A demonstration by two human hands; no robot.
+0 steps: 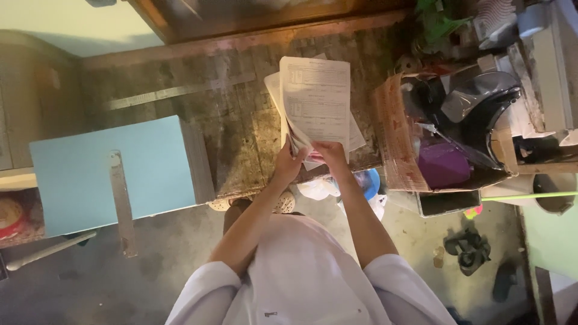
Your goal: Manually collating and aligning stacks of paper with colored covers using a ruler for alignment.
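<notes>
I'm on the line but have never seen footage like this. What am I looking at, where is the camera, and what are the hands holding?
No machine here: one camera on a person's head looks straight down. The left hand and right hand together grip the lower edge of a sheaf of white printed paper sheets, held above a worn wooden table. On that table lie a stack of pale blue sheets with a long metal ruler across it. To the right stands an open cardboard box holding a black helmet with visor.
</notes>
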